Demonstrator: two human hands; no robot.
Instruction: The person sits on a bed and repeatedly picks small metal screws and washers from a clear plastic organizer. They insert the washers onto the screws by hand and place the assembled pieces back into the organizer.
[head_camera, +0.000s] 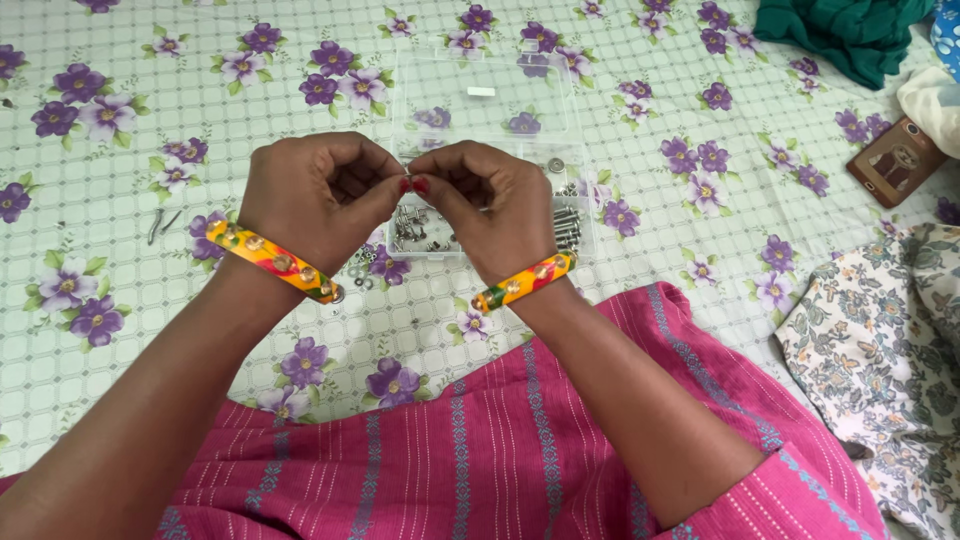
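My left hand (315, 195) and my right hand (490, 205) meet fingertip to fingertip above a clear plastic compartment box (580, 240). Both pinch a tiny metal piece (411, 176) between thumbs and forefingers; it is too small to tell what kind it is. The box holds several small metal screws and nuts (566, 228). Its clear lid (480, 95) lies open behind it. A few loose nuts (360, 268) lie on the sheet just left of the box, under my left wrist. Each wrist wears a yellow, red and green bangle.
A white bedsheet (150, 330) with purple flowers covers the surface. A small metal tool (160, 225) lies at the left. Green cloth (850, 35) sits at the top right, a brown phone case (893, 160) at the right, floral fabric (880, 350) at the lower right. My pink striped garment fills the foreground.
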